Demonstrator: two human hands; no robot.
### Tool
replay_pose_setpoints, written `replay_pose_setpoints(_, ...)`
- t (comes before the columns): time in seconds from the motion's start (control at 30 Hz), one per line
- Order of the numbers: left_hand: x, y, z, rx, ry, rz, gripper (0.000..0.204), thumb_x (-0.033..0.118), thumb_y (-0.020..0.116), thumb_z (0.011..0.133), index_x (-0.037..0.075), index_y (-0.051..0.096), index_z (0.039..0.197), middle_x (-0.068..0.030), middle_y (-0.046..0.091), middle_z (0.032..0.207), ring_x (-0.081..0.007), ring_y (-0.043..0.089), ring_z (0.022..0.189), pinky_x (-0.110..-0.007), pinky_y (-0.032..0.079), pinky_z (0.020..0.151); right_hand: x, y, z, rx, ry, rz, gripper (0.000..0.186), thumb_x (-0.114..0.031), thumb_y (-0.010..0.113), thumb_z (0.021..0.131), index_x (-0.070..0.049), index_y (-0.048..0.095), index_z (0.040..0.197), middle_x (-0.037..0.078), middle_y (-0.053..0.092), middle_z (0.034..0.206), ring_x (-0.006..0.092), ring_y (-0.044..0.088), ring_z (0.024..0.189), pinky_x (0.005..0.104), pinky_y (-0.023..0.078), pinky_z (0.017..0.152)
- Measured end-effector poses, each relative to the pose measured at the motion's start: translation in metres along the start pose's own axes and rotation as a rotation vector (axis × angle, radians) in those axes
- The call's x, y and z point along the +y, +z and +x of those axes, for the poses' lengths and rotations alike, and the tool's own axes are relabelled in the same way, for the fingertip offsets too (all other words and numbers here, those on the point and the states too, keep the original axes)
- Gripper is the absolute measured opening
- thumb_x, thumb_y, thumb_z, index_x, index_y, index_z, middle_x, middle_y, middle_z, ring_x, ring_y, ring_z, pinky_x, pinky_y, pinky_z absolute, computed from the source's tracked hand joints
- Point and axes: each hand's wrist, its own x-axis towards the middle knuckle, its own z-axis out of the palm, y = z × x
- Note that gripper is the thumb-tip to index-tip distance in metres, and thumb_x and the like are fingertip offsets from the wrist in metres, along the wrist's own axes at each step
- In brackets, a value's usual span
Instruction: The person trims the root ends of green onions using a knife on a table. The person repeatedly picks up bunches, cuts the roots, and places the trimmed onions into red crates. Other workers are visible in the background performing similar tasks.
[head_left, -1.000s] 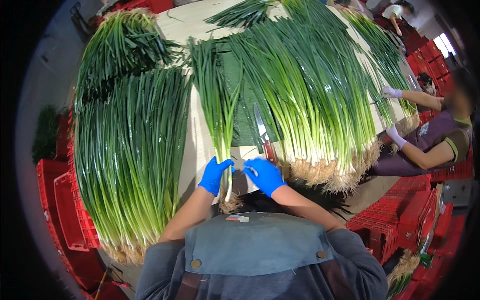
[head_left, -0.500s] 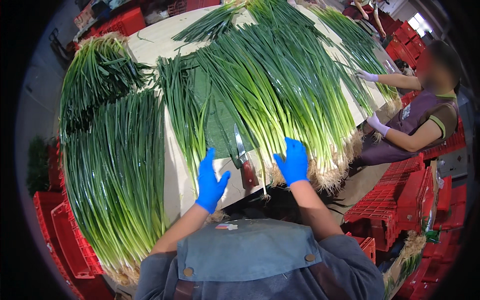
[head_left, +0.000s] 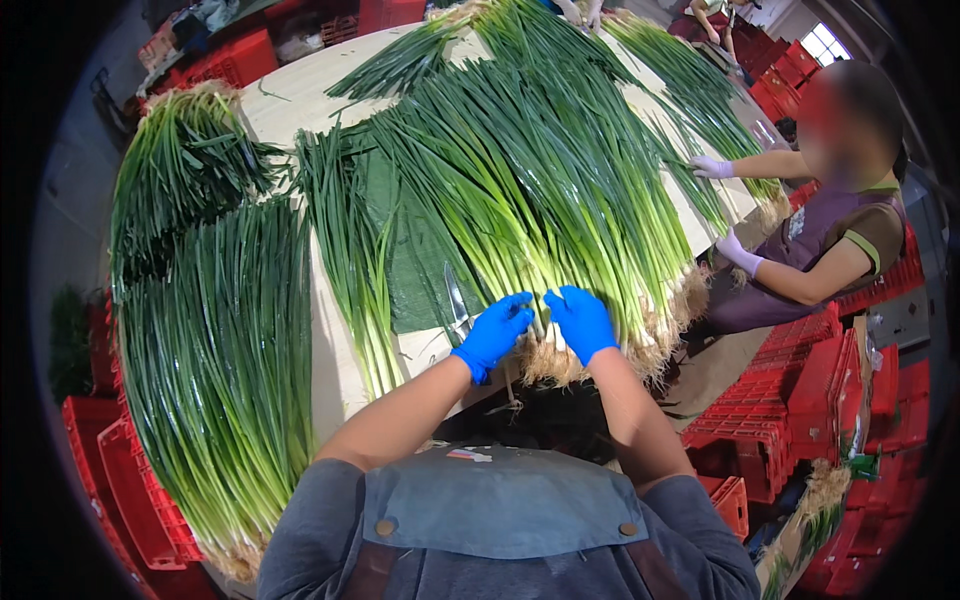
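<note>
A broad pile of green onions [head_left: 500, 170] covers the middle of the table, with pale stems and roots toward me. My left hand [head_left: 495, 335], in a blue glove, is at the pile's lower left edge, its fingers curled in against the stems. Close beside it, my blue-gloved right hand [head_left: 582, 322] bends its fingers round stems just above the roots. How many stalks each hand grips is hidden. A knife [head_left: 455, 298] lies left of my left hand on a green mat [head_left: 415, 270]; only its blade shows, and its handle is covered.
A smaller bunch of green onions [head_left: 350, 250] lies left of the mat, and a thick row [head_left: 215, 350] fills the table's left side. On the right, a co-worker [head_left: 820, 230] in light gloves handles other stalks. Red crates [head_left: 770, 410] stand at lower right.
My left hand has moved right from the smaller bunch to the big pile, covering the knife's handle. My right hand has curled its fingers in. Both hands are now close together.
</note>
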Motion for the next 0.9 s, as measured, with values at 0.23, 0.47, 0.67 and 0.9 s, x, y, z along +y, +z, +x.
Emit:
replay_pose_setpoints(0.23, 0.032, 0.009, 0.022, -0.034, -0.279, -0.221, 0.029, 0.031, 0.057, 0.086, 0.006, 0.060, 0.099, -0.0053, 0.060, 0.085, -0.0146, 0.060, 0.077, -0.028, 0.049, 0.065, -0.008, 0.020, -0.024, -0.065, -0.071, -0.237, 0.025, -0.027, 0.051, 0.088, -0.008, 0.059, 0.102, 0.018, 0.057, 0.089, 0.0340, 0.058, 0.083, 0.0432, 0.046, 0.068)
replay_pose_setpoints(0.47, 0.006, -0.003, 0.021, 0.141, -0.258, -0.380, 0.021, 0.026, 0.056, 0.085, 0.007, 0.061, 0.093, -0.0056, 0.063, 0.089, -0.0155, 0.060, 0.075, -0.031, 0.050, 0.069, 0.003, 0.024, 0.009, 0.109, -0.184, -0.388, 0.015, -0.019, 0.053, 0.085, -0.007, 0.056, 0.093, 0.011, 0.058, 0.087, 0.0299, 0.061, 0.081, 0.0395, 0.050, 0.066)
replay_pose_setpoints(0.67, 0.011, -0.004, 0.010, 0.114, -0.255, -0.405, 0.024, 0.027, 0.056, 0.087, 0.009, 0.063, 0.100, -0.0037, 0.063, 0.085, -0.0134, 0.059, 0.074, -0.030, 0.049, 0.068, 0.004, 0.051, 0.032, 0.009, -0.131, -0.666, 0.014, -0.009, 0.055, 0.080, -0.003, 0.052, 0.092, 0.013, 0.059, 0.088, 0.0266, 0.064, 0.077, 0.0361, 0.053, 0.060)
replay_pose_setpoints(0.9, 0.000, -0.011, 0.009, 0.119, -0.222, -0.466, 0.027, 0.021, 0.053, 0.088, 0.009, 0.061, 0.110, -0.0028, 0.060, 0.084, -0.0131, 0.057, 0.073, -0.029, 0.049, 0.067, 0.003, 0.045, 0.034, 0.027, 0.012, -0.414, 0.031, -0.022, 0.061, 0.077, -0.005, 0.050, 0.101, 0.015, 0.058, 0.096, 0.0328, 0.061, 0.084, 0.0409, 0.051, 0.068)
